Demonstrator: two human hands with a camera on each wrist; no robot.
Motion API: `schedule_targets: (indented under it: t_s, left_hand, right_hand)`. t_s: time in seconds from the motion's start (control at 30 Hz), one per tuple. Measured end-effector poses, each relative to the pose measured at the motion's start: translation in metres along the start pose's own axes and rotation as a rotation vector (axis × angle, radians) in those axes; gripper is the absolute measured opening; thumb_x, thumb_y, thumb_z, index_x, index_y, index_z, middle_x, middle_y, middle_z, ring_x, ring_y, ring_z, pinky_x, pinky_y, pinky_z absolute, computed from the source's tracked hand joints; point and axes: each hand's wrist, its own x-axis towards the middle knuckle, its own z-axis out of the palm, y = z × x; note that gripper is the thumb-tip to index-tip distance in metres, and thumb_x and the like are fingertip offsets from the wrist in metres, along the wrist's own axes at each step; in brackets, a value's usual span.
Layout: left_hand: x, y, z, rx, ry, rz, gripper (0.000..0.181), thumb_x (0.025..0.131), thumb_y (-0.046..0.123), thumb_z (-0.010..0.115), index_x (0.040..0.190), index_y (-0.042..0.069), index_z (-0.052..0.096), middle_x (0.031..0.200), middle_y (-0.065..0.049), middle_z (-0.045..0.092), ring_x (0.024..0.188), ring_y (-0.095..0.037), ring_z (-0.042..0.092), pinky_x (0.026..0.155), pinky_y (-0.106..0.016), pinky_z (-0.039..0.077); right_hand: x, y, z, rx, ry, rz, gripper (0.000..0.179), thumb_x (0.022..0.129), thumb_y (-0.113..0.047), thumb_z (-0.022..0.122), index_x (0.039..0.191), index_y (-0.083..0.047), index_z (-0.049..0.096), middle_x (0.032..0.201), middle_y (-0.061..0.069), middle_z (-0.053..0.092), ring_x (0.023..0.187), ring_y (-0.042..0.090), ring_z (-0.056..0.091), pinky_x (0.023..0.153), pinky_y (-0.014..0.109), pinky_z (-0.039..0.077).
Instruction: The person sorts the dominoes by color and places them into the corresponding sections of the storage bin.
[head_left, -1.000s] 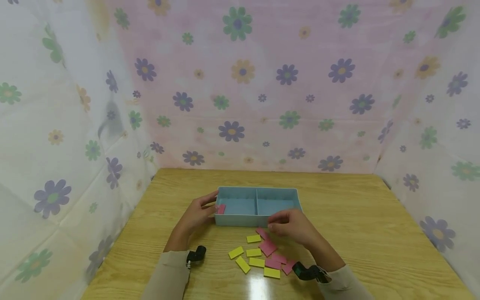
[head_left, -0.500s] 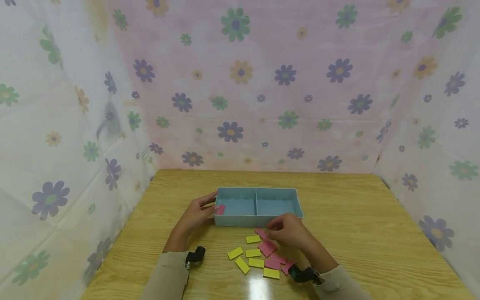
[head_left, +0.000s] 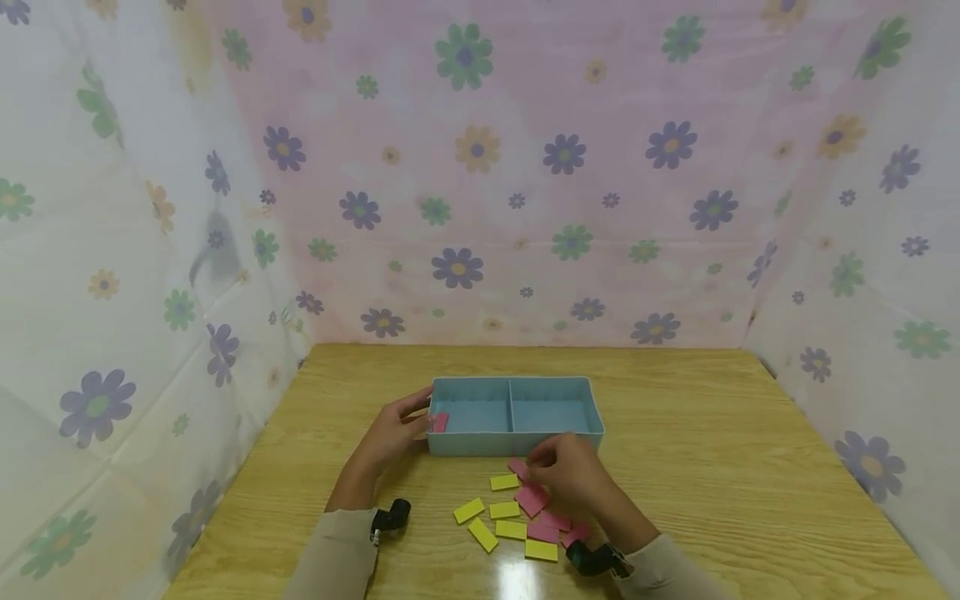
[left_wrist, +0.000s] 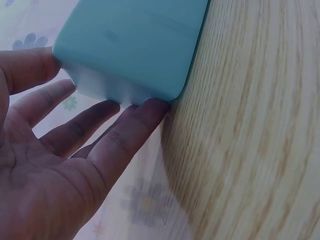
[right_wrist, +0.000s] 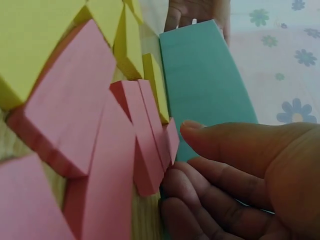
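A light blue two-compartment box (head_left: 480, 445) stands on the table, with one pink block (head_left: 441, 422) in its left compartment. My left hand (head_left: 392, 431) rests its fingertips against the box's left end, fingers extended in the left wrist view. Several pink blocks (head_left: 532, 500) and yellow blocks (head_left: 504, 510) lie in front of the box, some pink ones overlapping. My right hand (head_left: 570, 471) is at the far end of the pink group. Its thumb and bent fingers lie around the end of the farthest pink block (right_wrist: 172, 141), with a gap between thumb and fingers in the right wrist view.
The wooden table (head_left: 690, 433) extends around the box and blocks. Flower-patterned cloth (head_left: 510, 167) hangs behind and along both sides. A black wrist camera (head_left: 393, 515) is on the left wrist, and another wrist camera (head_left: 588, 558) is close over the right-hand blocks.
My right hand has come down and left from the box's front rim to the farthest pink block. My left hand stays at the box's left end.
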Motion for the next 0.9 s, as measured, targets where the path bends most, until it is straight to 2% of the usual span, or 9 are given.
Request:
schedule_targets:
  t_s: [0.23,0.57,0.77,0.9]
  left_hand:
    - [-0.001,-0.001,0.0,0.003,0.006,-0.002,0.058,0.106,0.012,0.058,0.161,0.022,0.041,0.163,-0.017,0.039,0.146,-0.041,0.044,0.1,-0.051,0.057]
    - [0.0,-0.001,0.001,0.0,-0.004,0.006,0.058,0.106,0.009,0.057,0.161,0.018,0.04,0.164,-0.019,0.038,0.146,-0.043,0.044,0.099,-0.053,0.058]
    - [0.0,-0.001,0.001,-0.005,0.004,0.006,0.058,0.105,0.009,0.059,0.16,0.018,0.042,0.163,-0.02,0.038,0.145,-0.044,0.045,0.099,-0.053,0.058]
    - [0.0,-0.002,0.002,-0.013,-0.001,0.008,0.058,0.106,0.009,0.059,0.16,0.018,0.042,0.163,-0.02,0.038,0.145,-0.044,0.045,0.099,-0.053,0.058]
  right_hand:
    - [0.002,0.0,0.002,-0.038,0.018,0.002,0.018,0.086,-0.02,0.085,0.1,-0.009,0.082,0.091,-0.001,0.077,0.086,0.014,0.069,0.069,0.033,0.06]
    - [0.001,0.0,0.002,-0.043,0.026,0.0,0.012,0.085,-0.012,0.084,0.096,-0.008,0.082,0.087,-0.001,0.075,0.083,0.014,0.067,0.063,0.03,0.057]
    - [0.0,0.004,-0.004,-0.057,0.007,-0.006,0.009,0.083,-0.008,0.084,0.09,-0.008,0.08,0.081,-0.001,0.072,0.078,0.014,0.063,0.063,0.03,0.055]
    - [-0.001,0.006,-0.013,-0.116,0.006,0.001,0.01,0.08,-0.01,0.087,0.088,-0.009,0.08,0.079,-0.002,0.072,0.076,0.013,0.064,0.063,0.03,0.055]
